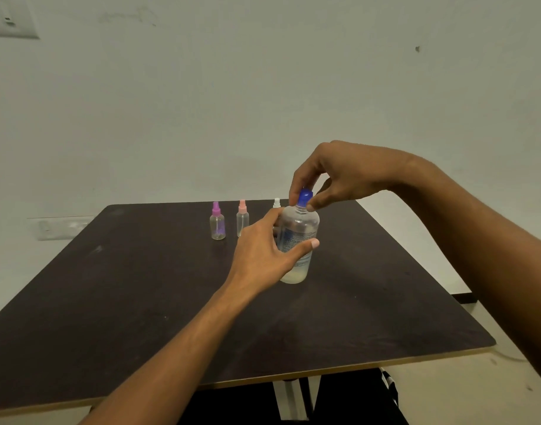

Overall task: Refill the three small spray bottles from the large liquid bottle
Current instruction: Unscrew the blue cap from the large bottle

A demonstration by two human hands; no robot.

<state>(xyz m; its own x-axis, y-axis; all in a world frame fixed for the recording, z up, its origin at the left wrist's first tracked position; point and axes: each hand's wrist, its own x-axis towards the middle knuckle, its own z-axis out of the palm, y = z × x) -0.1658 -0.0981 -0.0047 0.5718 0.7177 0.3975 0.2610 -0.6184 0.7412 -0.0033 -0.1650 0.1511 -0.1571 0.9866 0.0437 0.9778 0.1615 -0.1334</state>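
– Fingers of my right hand: what do they hold?
– They pinch the blue cap from above, wrist arched. Below them my left hand wraps the large bottle, standing on the table. Spray bottles stand left, beyond.

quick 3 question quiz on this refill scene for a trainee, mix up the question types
1. True or false: the blue cap is on the large bottle.
2. What does the left hand grip? A) the large bottle's body B) the blue cap C) nothing
3. How many small spray bottles stand on the table?
Key: 1 true; 2 A; 3 three.
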